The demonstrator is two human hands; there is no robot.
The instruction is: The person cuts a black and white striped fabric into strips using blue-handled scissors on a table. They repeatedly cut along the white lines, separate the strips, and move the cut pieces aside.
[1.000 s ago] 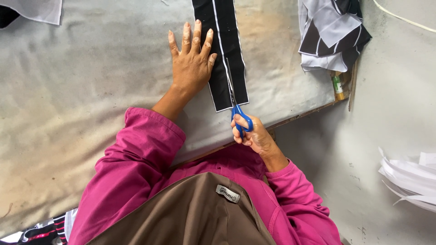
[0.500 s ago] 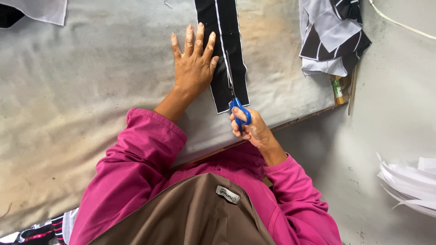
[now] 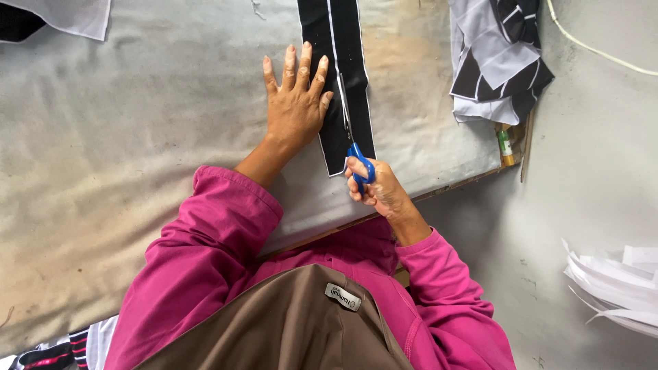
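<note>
A left hand [image 3: 296,103], fingers spread, flattens a limp black fabric strip [image 3: 340,82] on the grey counter [image 3: 137,137] while the right hand [image 3: 373,188], fingers clenched around blue scissors [image 3: 360,161], cuts lengthwise.

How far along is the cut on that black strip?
Done: the scissors have entered the black fabric strip from its near end. In hand: the right hand works the blue handles along the white line; the left hand presses the strip flat. Left: most of the strip beyond the blades looks uncut.
</note>
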